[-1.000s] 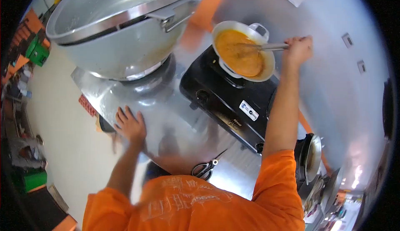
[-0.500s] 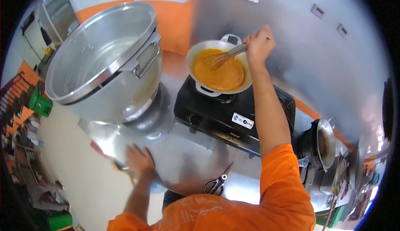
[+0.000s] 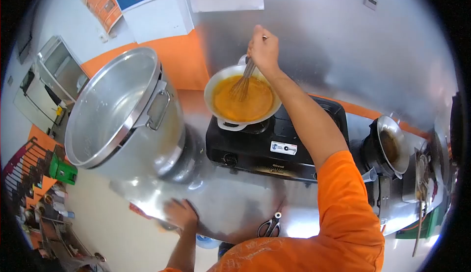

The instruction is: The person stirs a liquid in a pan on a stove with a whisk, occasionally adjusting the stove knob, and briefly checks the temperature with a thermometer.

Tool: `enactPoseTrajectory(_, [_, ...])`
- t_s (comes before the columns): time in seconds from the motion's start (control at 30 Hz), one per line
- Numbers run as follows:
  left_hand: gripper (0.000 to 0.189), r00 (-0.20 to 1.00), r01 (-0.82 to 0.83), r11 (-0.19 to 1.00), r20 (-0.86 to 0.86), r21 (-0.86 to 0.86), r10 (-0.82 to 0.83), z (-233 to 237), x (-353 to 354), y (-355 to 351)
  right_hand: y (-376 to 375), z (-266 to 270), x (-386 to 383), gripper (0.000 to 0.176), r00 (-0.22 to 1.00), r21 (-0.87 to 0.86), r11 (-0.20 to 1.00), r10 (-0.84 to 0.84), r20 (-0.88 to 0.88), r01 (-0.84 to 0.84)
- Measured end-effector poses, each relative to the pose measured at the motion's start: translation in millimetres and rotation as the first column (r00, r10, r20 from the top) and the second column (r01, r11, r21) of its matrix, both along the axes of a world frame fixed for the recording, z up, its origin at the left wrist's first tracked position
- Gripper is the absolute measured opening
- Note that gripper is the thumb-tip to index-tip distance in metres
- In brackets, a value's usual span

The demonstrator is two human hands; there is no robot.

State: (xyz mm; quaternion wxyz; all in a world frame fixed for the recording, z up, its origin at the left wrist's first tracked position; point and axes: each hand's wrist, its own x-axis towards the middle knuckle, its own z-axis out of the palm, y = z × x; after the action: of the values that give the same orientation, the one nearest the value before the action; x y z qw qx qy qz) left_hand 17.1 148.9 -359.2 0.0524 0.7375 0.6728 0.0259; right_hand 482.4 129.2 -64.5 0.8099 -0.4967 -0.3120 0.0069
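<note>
My right hand (image 3: 265,51) grips the handle of a wire whisk (image 3: 240,88), which stands nearly upright with its wires dipped in an orange-yellow liquid (image 3: 257,106). The liquid lies in a light metal two-handled wok (image 3: 210,98) on the left burner of a black gas stove (image 3: 230,147). My left hand (image 3: 180,214) rests on the steel counter (image 3: 223,201) near its front edge, fingers apart and holding nothing. Black-handled scissors (image 3: 270,227) lie on the counter in front of my body.
A big open aluminium pot (image 3: 171,149) stands left of the stove. To the right sits another wok (image 3: 392,149) with dark residue, beside a clear plastic cup (image 3: 370,175). A steel wall (image 3: 304,51) rises behind the stove. A green bin (image 3: 64,170) is far left.
The whisk has swung from a slant to nearly upright, still in the liquid. My view has tilted up and shifted. My left hand stays on the counter.
</note>
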Motion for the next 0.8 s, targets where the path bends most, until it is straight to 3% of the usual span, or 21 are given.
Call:
enactPoseTrajectory(0.1, [0.063, 0.999, -0.008, 1.000, 0.043, -0.018, 0.009, 6.7, 3.9, -3.1, 9.4, -0.5, 17.2, 0.041, 0.950, -0.101, 0.980, -0.140, 0.279, 0.174])
enactPoseTrajectory(0.2, [0.064, 0.997, -0.005, 1.000, 0.078, -0.019, 0.006, 5.8, 3.0, -4.4, 7.3, 8.3, 23.1, 0.038, 0.902, -0.180, 0.954, -0.151, 0.404, 0.240])
enactPoseTrajectory(0.3, [0.065, 0.996, 0.012, 1.000, 0.087, -0.010, -0.011, 4.5, -0.4, -6.2, -4.9, 23.9, 8.5, 0.037, 0.998, -0.216, 0.976, -0.002, 0.059, 0.014])
enactPoseTrajectory(0.4, [0.065, 0.997, -0.001, 0.999, 0.073, -0.033, 0.004, 11.8, 3.5, -7.0, -7.6, 23.4, 3.3, 0.036, 0.993, -0.086, 0.995, 0.048, -0.110, -0.058])
enactPoseTrajectory(0.5, [0.065, 0.998, -0.006, 0.999, 0.060, -0.047, 0.009, 11.1, 3.8, -4.9, -4.1, 6.4, 11.1, 0.039, 0.988, 0.005, 1.000, -0.006, -0.152, 0.007])
enactPoseTrajectory(0.7, [0.062, 1.000, 0.001, 0.999, 0.020, 0.042, -0.002, -0.7, -0.7, -4.0, -6.8, -3.3, 22.7, 0.043, 0.992, 0.037, 0.995, -0.095, 0.082, 0.092])
enactPoseTrajectory(0.8, [0.063, 0.999, 0.015, 0.998, 0.033, 0.058, -0.017, -4.8, -2.1, -4.2, -8.7, 1.4, 24.8, 0.043, 0.968, -0.032, 0.989, -0.132, 0.215, 0.142])
